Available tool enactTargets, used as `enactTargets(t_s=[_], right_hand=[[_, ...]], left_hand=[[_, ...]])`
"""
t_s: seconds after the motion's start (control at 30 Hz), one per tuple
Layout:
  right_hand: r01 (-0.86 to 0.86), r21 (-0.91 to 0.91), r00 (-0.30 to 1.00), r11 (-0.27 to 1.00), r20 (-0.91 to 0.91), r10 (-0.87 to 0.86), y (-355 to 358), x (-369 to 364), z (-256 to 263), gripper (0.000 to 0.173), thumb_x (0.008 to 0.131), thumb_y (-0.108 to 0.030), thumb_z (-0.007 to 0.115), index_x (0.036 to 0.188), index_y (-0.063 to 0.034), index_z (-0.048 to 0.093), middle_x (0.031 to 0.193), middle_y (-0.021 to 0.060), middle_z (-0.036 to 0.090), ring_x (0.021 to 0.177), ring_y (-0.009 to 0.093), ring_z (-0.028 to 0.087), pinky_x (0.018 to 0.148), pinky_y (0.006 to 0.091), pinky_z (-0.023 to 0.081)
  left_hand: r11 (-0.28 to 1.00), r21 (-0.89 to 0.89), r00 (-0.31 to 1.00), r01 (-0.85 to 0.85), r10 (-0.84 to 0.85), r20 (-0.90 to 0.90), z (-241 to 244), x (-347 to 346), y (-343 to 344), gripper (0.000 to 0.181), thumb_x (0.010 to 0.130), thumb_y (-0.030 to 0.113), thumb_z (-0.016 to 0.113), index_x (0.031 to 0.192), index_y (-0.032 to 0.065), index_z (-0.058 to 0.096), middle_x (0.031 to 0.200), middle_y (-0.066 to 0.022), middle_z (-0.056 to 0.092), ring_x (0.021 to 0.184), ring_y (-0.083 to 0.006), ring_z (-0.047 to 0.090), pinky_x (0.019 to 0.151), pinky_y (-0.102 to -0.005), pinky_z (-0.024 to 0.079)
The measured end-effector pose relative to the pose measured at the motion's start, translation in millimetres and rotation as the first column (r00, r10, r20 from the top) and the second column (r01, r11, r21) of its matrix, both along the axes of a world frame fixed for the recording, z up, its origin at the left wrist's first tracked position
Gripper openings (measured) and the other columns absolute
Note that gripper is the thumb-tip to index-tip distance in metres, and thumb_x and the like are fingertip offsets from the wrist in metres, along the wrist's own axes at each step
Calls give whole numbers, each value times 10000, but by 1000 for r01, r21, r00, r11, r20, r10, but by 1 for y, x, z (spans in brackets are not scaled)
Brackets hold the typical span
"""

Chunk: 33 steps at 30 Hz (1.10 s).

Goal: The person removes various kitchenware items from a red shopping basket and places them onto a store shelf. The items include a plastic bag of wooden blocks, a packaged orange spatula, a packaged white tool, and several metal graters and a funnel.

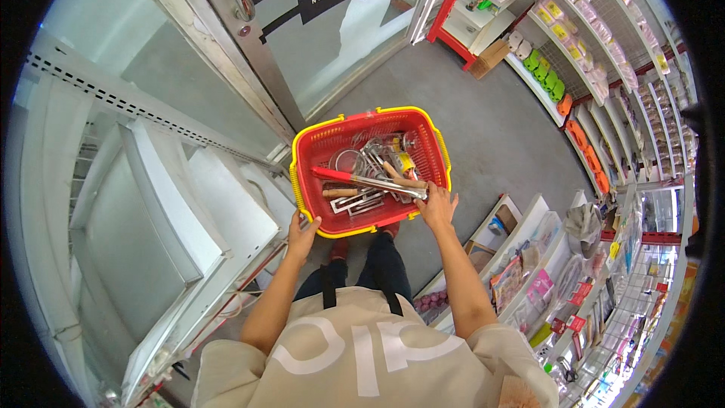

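A red plastic shopping basket (pixel 308 150) with yellow handles is held in front of my legs, above the floor. My left hand (pixel 303 236) grips its near left corner. At the near right side, the thumb and fingers of my right hand (pixel 439 208) close around the silver end of a long tool with a red handle (pixel 334 174), perhaps tongs. That tool lies slantwise over the other contents. Beneath it are several metal utensils (pixel 362 201), wooden handles (pixel 340 192), a round glass or clear item (pixel 346 162) and a yellow-labelled pack (pixel 405 164).
A glass door (pixel 351 28) with a metal frame and printed sign stands ahead. White cabinets (pixel 141 226) crowd the left. Store shelves (pixel 572 62) with packaged goods curve along the right, and lower shelves (pixel 527 272) stand near my right arm. Grey floor (pixel 481 130) lies between.
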State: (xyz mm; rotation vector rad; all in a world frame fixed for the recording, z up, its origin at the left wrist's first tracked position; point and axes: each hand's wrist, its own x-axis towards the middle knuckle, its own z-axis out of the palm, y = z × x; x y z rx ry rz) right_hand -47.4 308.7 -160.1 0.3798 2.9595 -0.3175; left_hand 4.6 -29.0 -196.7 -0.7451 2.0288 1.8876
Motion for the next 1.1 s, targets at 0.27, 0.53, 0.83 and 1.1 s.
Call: enactTargets(t_s=[0.27,0.53,0.83,1.1], right_hand=[[-17,-248,998,969,54,31,0,-3,21,509,708,-344,777,1127,-94,632,1007,134,644,914,276,623,853,439,451],[384,-806,844,450,108,-526,-38,15,5,294,780,-201,739,965,-15,605,904,102,664,806,202,647,735,322,513],[194,-234,850,953,-444,-282,-60,18,20,324,753,-119,674,1054,-56,570,1030,180,610,985,361,556,916,419,407],[-457,-181,882,871,36,471,-77,-53,-48,247,772,-134,641,968,11,601,1055,198,631,1074,358,548,939,437,414]], left_hand=[[988,-155,1000,0,-2,-14,29,27,1,655,850,273,664,1392,48,373,1340,-260,417,1268,-318,397,1032,-402,328],[899,-429,941,-89,-65,-331,39,36,14,545,807,141,676,1298,28,471,1221,-207,509,1107,-310,503,969,-400,395],[873,-486,938,-22,-151,-313,46,27,25,464,829,156,648,1252,18,515,1228,-196,512,1146,-316,487,1013,-395,356],[858,-511,957,-54,-102,-271,35,18,36,476,807,153,654,1256,73,517,1240,-218,464,1184,-366,418,1032,-439,312]])
